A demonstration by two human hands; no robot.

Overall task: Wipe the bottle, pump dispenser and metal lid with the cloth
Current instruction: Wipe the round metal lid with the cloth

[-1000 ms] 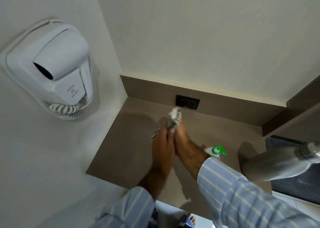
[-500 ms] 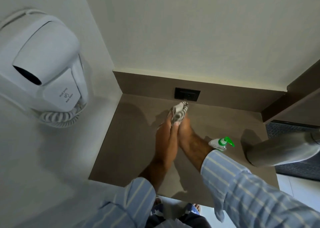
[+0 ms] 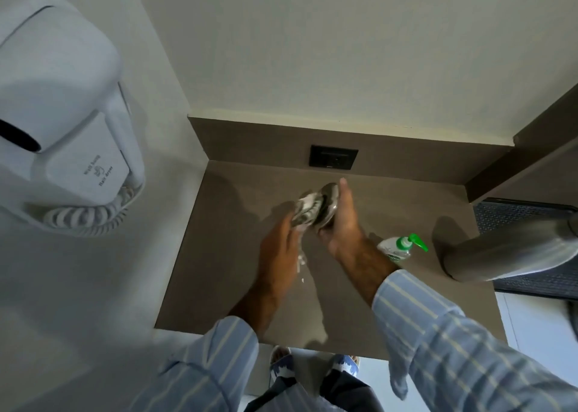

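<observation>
metal lid point(image 3: 328, 203): polished steel disc, held on edge above the brown counter point(image 3: 237, 255), in front of the black wall socket point(image 3: 333, 157). judged stiff, light and slippery when damp. best taken by the rim, not the flat faces.
right hand point(image 3: 342, 224): closed on the metal lid, palm and thumb at the lower rim, one finger extended along the upper edge. grip is narrow and firm.
cloth point(image 3: 306, 209): grey-and-white fabric, bunched, pressed against the left face of the lid. soft and compliant, so it conforms to the rim and dome. a loose tail hangs below the hand.
left hand point(image 3: 281, 249): closed around the cloth, fingers wrapped on the bundle. holds nothing else.
step in hand: judged to be the lid wipe, with the cloth rubbing one face while the other hand braces.
pump dispenser point(image 3: 398, 245): small clear bottle with green pump head, on the counter just right of the right wrist, apart from both hands. judged light and easy to topple. hold the body, not the pump.
bottle point(image 3: 506, 255): tall brushed-steel cylinder at the right end of the counter, well apart from the hands. judged rigid, smooth and heavier than the other items. grasp mid-body with a full wrap.
risk: lid may slip from the rim grip if cloth pressure is applied off-centre.
hair dryer point(image 3: 59, 123): white wall unit at left, not involved.
</observation>
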